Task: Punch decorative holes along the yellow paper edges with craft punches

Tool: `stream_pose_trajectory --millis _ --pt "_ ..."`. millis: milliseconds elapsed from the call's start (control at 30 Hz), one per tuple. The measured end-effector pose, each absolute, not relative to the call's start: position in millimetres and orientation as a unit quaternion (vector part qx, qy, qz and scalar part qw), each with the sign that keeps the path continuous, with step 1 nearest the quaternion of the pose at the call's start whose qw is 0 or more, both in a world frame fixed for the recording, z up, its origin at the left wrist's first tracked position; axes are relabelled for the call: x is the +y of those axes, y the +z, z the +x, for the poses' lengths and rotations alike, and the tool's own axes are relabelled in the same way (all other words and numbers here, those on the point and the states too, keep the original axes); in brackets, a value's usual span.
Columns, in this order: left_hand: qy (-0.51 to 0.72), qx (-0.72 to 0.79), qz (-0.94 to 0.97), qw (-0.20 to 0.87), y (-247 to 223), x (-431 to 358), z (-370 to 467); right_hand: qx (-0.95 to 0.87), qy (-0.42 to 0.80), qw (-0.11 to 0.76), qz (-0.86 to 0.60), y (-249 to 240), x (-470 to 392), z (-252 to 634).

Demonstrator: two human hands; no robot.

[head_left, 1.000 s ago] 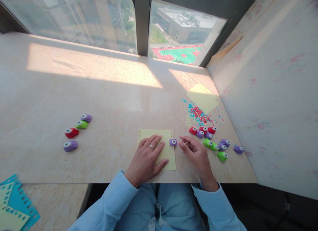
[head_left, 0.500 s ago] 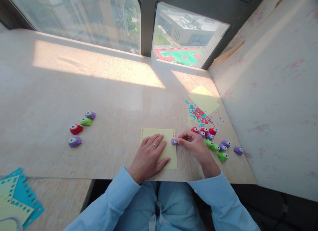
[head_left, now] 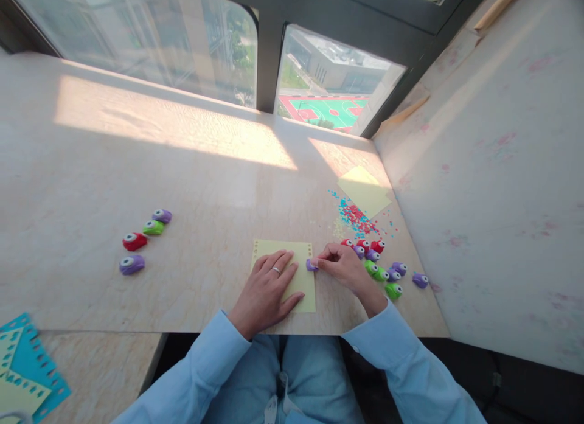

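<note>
A pale yellow sheet of paper [head_left: 302,290] lies near the table's front edge, with small punched holes along its upper left and upper right sides. My left hand [head_left: 269,287] rests on it, fingers spread, a ring on one finger. At the sheet's right edge sits a small purple craft punch [head_left: 311,265], gripped between the thumb and fingers of my right hand [head_left: 344,269]. The fingers partly cover the punch. Just right of that hand stand several red, purple and green punches [head_left: 381,274].
Blue, red and yellow paper bits [head_left: 358,220] are scattered beside more yellow sheets [head_left: 365,190] at the back right. Several punches [head_left: 134,241] stand at left. Punched blue sheets [head_left: 39,363] and yellow ones lie at lower left. A wall [head_left: 493,199] borders the right side.
The view has shifted slightly, so everything appears a little further left. Both hands stay in place on the sheet and the purple punch.
</note>
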State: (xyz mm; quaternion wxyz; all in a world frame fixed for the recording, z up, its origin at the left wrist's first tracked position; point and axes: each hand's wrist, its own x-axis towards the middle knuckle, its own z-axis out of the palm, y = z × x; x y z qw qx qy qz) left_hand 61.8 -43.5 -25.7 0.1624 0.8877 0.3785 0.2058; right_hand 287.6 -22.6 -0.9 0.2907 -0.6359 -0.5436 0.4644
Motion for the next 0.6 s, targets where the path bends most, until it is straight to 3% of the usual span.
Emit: stream_pose_trajectory --millis 600 --pt "0.213 0.379 0.885 0.165 -27 -43 62 -0.525 0.434 0.404 -0.611 -15 -51 282"
